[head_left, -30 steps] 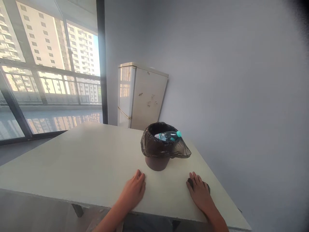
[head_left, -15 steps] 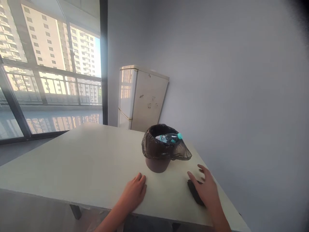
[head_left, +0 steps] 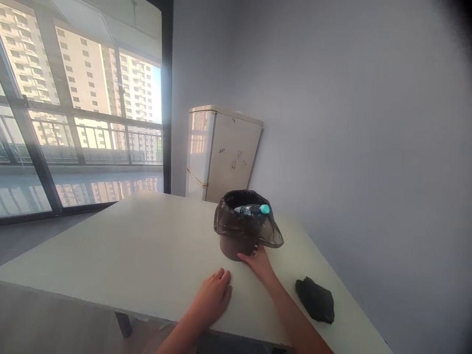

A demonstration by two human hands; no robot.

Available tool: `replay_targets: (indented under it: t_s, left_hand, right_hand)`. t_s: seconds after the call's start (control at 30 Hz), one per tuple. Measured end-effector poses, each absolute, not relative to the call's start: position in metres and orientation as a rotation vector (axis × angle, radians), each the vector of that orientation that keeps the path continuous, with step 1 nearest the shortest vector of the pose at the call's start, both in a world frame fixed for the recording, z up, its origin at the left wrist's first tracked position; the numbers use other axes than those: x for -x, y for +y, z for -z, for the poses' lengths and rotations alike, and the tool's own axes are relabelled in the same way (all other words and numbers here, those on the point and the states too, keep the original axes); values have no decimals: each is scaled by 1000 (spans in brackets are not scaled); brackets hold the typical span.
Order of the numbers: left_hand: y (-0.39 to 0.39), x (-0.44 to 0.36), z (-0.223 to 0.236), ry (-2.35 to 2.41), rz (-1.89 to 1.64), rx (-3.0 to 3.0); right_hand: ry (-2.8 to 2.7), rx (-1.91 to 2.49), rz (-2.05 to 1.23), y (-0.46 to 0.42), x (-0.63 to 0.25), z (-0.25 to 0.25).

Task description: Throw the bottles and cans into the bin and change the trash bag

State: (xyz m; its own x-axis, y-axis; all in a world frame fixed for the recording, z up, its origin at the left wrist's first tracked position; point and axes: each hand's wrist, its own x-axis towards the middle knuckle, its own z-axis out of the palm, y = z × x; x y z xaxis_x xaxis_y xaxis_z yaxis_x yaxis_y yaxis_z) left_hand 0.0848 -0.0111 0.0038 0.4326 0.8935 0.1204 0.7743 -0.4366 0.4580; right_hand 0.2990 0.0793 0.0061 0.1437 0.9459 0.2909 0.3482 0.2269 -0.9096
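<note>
A brown trash bin (head_left: pixel 232 248) stands on the table, lined with a thin black plastic bag (head_left: pixel 230 221) folded over its rim. A clear plastic bottle (head_left: pixel 252 210) with a turquoise cap lies tilted in its mouth. My right hand (head_left: pixel 259 263) grips the lower right side of the bin, thumb on the front; its other fingers are partly hidden behind bin and bag. Near the front edge, my left hand (head_left: pixel 217 293) rests on the tabletop with fingers curled together, nothing visible in it. To the right of my right forearm lies a folded black bundle (head_left: pixel 315 300), apparently plastic bags.
The pale table (head_left: pixel 147 246) reaches far to the left and narrows along the grey wall (head_left: pixel 350 147) on the right. Behind it stands an old white refrigerator (head_left: pixel 234 152). Large glass sliding doors (head_left: pixel 92 147) fill the left side.
My right hand has left the black bundle and moved left and forward onto the bin. The bin looks slightly turned, its bottle cap facing me more. My left hand stays on the table.
</note>
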Motion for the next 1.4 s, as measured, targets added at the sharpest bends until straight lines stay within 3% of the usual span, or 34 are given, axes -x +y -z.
replay_targets:
  t_s: [0.3,0.67,0.87,1.0,1.2,1.4]
  left_hand:
    - [-10,-82,-6,1387,-573,-2338]
    - [-3,-61,-3,1219,-361,-2420]
    - [88,30,-36,1985,-609,-2030]
    - [143,68,-45,2122,-910,-1847]
    - [166,69,-19,1620,-1195,-1699]
    - [166,100,-14,992,-1169,-1408]
  right_hand:
    - [-1460,1506,-706,113,-303,-1]
    - [-1411,1193,-1058,117,-306,0]
    - [-1391,1052,-1233,120,-312,1]
    - [-1317,995,-1260,125,-312,4]
    - [-1249,909,-1316,127,-313,4]
    - [-1206,798,-1428,121,-313,-1]
